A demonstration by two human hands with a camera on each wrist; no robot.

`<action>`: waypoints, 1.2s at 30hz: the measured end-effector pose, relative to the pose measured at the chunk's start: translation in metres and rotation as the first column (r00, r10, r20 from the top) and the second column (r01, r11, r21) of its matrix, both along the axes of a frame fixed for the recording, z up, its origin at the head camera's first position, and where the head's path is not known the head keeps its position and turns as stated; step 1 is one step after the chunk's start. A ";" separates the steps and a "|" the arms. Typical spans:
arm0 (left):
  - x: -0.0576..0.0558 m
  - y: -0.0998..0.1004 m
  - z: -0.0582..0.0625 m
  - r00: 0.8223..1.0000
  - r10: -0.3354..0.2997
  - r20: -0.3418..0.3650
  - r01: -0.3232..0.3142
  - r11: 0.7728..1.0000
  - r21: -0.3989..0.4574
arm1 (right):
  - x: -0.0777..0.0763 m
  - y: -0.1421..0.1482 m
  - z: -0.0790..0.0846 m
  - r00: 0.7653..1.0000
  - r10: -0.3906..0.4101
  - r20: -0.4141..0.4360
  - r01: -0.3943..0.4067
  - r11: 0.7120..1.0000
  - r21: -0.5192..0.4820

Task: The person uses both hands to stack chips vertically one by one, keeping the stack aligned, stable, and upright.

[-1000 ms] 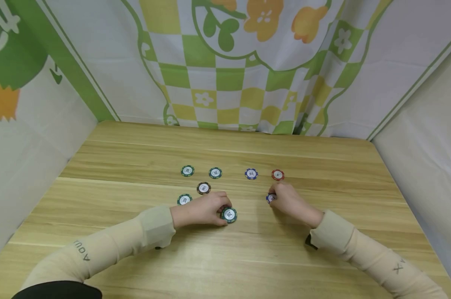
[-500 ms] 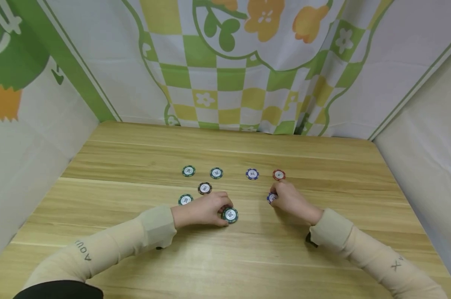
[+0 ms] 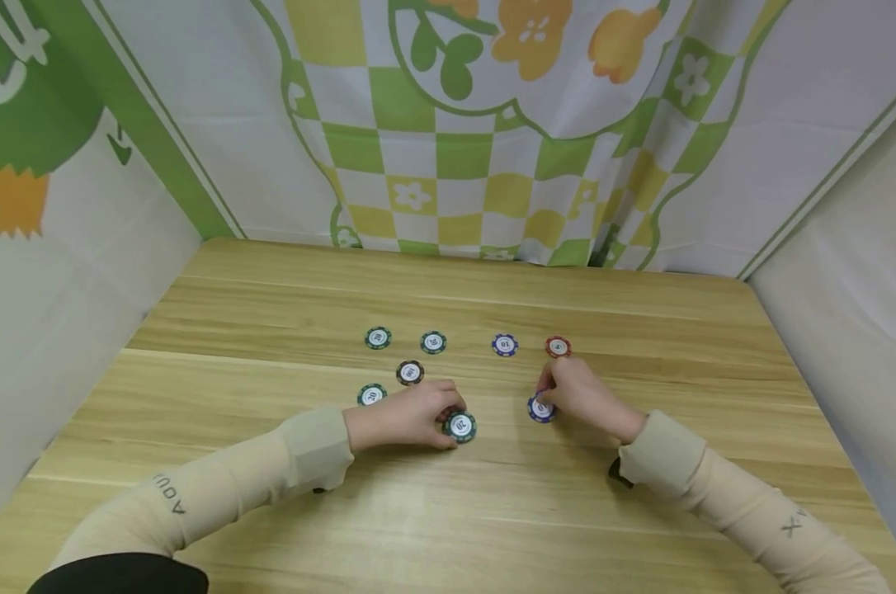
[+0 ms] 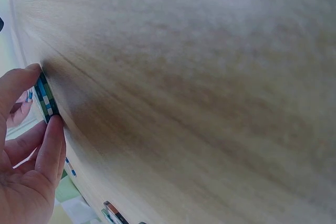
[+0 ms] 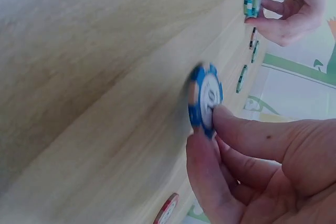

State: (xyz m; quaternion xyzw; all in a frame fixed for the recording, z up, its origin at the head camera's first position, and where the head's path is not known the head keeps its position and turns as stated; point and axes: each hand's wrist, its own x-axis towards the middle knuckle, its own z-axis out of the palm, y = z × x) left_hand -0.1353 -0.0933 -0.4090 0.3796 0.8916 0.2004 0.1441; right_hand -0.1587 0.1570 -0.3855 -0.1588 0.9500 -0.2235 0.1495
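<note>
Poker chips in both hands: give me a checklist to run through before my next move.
1. The left hand grips the green stack: ok.
2. The right hand pinches a blue chip: ok.
3. The green stack and that blue chip are apart: ok, table between them.
4. That blue chip's face is fully visible: not ok, partly covered by the right hand.
5. The right hand clears the red chip: cannot tell.
6. Chip count in the green stack: cannot tell.
</note>
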 end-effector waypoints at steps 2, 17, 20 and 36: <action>0.000 0.000 0.000 1.000 -0.001 0.003 0.001 1.000 0.001 | 0.000 0.000 0.000 1.000 0.007 0.025 -0.007 1.000 -0.011; 0.001 0.000 0.002 1.000 -0.003 -0.006 0.003 1.000 0.003 | 0.009 -0.005 -0.008 0.928 0.039 0.370 0.091 0.941 -0.327; 0.001 0.000 0.002 1.000 -0.003 -0.007 0.003 1.000 0.005 | 0.011 -0.009 -0.010 0.911 0.029 0.411 0.138 0.918 -0.371; 0.000 0.000 0.001 1.000 0.002 -0.001 -0.002 1.000 0.009 | 0.022 -0.037 -0.014 0.868 -0.027 0.497 0.304 0.819 -0.487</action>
